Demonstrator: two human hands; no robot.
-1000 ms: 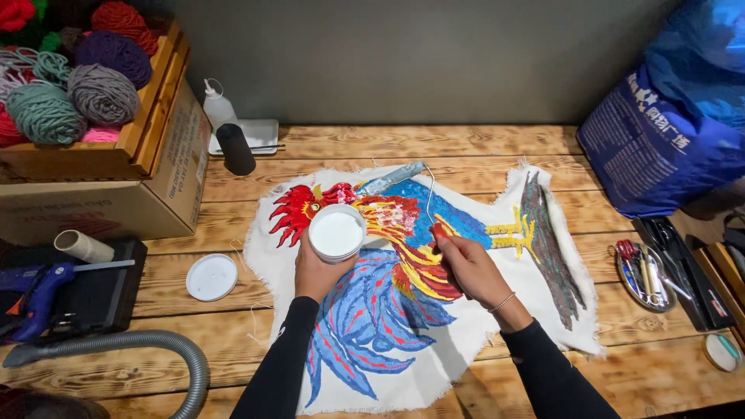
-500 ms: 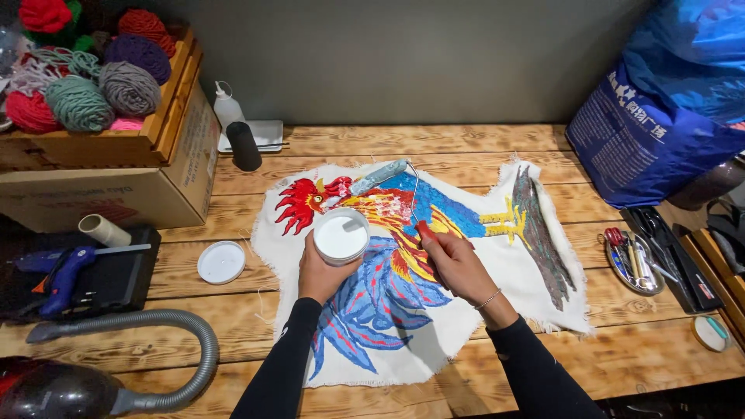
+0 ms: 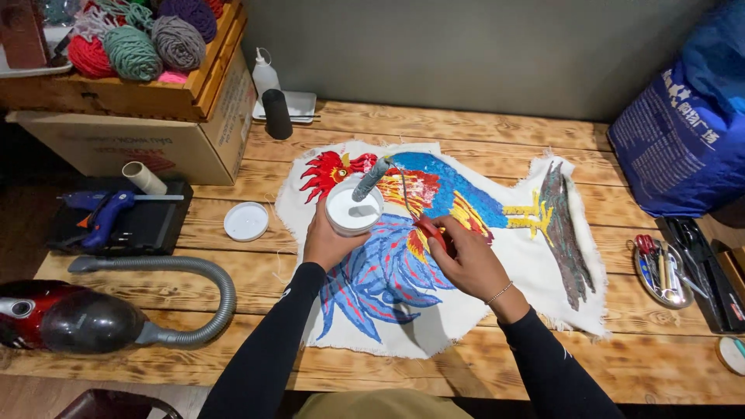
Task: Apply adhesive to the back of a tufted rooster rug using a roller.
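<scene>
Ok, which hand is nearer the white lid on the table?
Left. The left hand holds the white tub just right of the lid. The right hand holds a brush over the rooster cloth, farther right, beyond the tub.

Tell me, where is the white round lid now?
In the head view the white lid lies flat on the wooden table, left of the rooster cloth and right of the blue glue gun.

Your left hand (image 3: 330, 240) is curled in a cupping grip, forearm angled up from lower left. Your right hand (image 3: 466, 260) is closed in a pinch, wrist bent inward, fingers (image 3: 442, 233) pointing up-left. Both sleeves black.
</scene>
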